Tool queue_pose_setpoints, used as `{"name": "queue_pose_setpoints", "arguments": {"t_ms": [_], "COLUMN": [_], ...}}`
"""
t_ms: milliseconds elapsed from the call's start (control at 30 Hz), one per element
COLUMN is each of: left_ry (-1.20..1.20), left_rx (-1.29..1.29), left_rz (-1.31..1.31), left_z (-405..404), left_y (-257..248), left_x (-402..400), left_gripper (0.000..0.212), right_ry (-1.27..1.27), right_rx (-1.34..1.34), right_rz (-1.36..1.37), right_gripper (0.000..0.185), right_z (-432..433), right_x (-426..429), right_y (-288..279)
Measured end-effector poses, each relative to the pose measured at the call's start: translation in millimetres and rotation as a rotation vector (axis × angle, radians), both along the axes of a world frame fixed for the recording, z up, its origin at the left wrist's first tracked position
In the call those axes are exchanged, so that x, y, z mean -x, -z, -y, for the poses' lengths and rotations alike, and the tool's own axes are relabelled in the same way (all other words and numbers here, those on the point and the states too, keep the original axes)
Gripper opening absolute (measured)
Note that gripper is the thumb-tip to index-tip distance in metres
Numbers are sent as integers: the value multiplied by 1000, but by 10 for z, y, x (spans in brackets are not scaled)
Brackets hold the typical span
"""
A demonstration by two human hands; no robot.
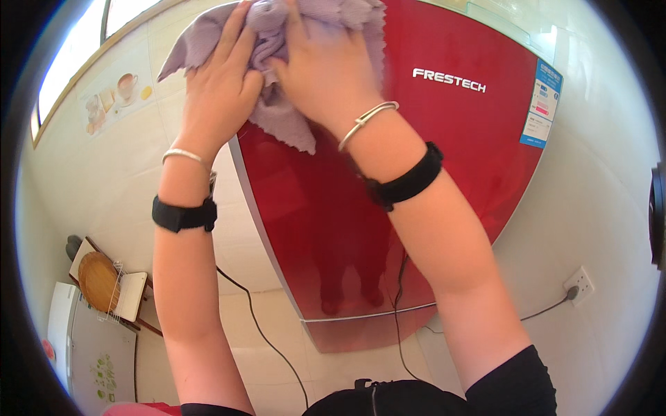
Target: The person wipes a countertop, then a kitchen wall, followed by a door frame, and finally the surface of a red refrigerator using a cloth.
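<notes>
A crumpled lilac cloth [283,122] with frayed edges is bunched between my two hands at the top of the view. My left hand [221,99] has its fingers over the left part of the cloth. Gripping the right part is my right hand [328,73], slightly blurred, its fingers partly buried in the folds. Behind the cloth stands a glossy red Frestech refrigerator [447,135], its front reflecting legs and feet. Whether the cloth touches the door cannot be told. I wear a bangle and a black strap on each wrist.
Black cables [255,312] hang in front of me. One plug sits in a wall socket [578,286] at right. At lower left are a chair [132,296] holding a round wooden board [99,281] and wire rack, and a small grey refrigerator [101,353]. A window [73,52] is upper left.
</notes>
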State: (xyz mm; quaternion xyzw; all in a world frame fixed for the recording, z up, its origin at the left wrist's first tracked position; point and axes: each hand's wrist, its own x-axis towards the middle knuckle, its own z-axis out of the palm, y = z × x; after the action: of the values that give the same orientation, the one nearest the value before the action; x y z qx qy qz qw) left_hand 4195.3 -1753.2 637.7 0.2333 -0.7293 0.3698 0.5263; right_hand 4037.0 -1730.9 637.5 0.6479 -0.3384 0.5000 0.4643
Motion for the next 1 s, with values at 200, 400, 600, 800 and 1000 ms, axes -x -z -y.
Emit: {"name": "queue_pose_setpoints", "arguments": {"t_ms": [200, 400, 600, 800, 1000], "left_ry": [-77, -146, -159, -106, -1], "left_rx": [-107, -431, -478, -323, -226], "left_rz": [36, 199, 214, 126, 84], "left_z": [72, -171, -270, -511, -346], "left_y": [982, 2866, 2299, 446, 1148], "left_x": [-54, -133, 64, 710, 1198], "left_gripper": [51, 50, 51, 58, 47], "right_ry": [32, 141, 198, 76, 84], "right_rx": [-222, -645, -443, -213, -423], "right_rz": [23, -45, -81, 12, 172], "right_gripper": [80, 68, 72, 70, 76], "right_z": [-70, -271, -366, -377, -402], "right_x": [-97, 58, 338, 760, 1115], "right_y": [994, 2862, 2278, 562, 1307]}}
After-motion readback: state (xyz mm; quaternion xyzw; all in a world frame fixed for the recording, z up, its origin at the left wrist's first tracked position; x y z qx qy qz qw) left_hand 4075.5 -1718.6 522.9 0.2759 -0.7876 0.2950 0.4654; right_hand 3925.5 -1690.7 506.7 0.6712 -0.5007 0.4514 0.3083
